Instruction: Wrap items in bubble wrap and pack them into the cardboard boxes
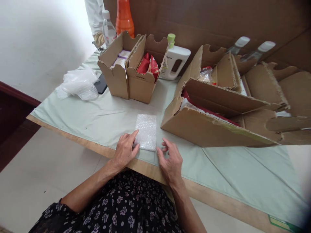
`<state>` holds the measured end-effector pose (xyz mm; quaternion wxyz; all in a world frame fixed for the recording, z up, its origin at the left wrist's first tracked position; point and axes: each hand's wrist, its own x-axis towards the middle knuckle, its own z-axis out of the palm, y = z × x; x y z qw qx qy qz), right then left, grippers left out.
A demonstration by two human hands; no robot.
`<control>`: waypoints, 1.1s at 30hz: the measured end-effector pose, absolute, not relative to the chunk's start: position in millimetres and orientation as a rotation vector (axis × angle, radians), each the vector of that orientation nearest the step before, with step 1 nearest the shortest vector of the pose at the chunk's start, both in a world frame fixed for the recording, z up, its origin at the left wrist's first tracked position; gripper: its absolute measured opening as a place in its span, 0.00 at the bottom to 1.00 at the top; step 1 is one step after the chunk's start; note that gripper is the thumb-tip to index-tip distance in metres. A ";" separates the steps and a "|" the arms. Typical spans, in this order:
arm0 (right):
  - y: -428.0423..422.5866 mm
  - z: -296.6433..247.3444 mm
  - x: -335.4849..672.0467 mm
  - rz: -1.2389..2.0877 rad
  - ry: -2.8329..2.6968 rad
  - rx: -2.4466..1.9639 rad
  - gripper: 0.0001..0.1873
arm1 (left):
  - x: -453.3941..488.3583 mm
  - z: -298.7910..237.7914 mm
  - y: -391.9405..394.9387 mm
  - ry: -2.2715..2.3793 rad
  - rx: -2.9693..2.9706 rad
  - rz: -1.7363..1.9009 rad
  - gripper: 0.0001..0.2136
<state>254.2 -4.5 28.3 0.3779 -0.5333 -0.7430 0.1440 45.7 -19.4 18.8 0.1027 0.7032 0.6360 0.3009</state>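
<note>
A small rectangular bubble-wrap pouch (146, 131) lies flat on the pale green cloth (97, 116) near the table's front edge. My left hand (125, 150) rests at the pouch's lower left corner, thumb and forefinger touching its edge, fingers loosely curled. My right hand (170, 159) lies just to the right of the pouch's lower right corner, fingers bent and apart, touching or almost touching the pouch; nothing is held in it.
Two small cardboard boxes (128, 69) with packets stand behind the pouch. A large cardboard tray (206, 126) with dividers fills the right. A white jug (173, 61), bottles (108, 29), crumpled plastic (79, 84) and a dark phone (100, 84) lie at the back. A person in white (94, 16) stands far back.
</note>
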 end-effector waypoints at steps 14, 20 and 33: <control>9.2 17.3 247.3 0.114 -2.447 -1.036 0.15 | 34.6 32.4 -33.2 1.719 2.303 0.856 0.21; 13.7 27.8 252.9 0.266 -2.462 -1.014 0.14 | 35.8 24.0 -25.1 1.601 2.392 0.818 0.16; 14.5 37.2 257.2 0.644 -2.242 -1.186 0.15 | 35.9 34.1 -19.3 1.604 2.009 1.097 0.07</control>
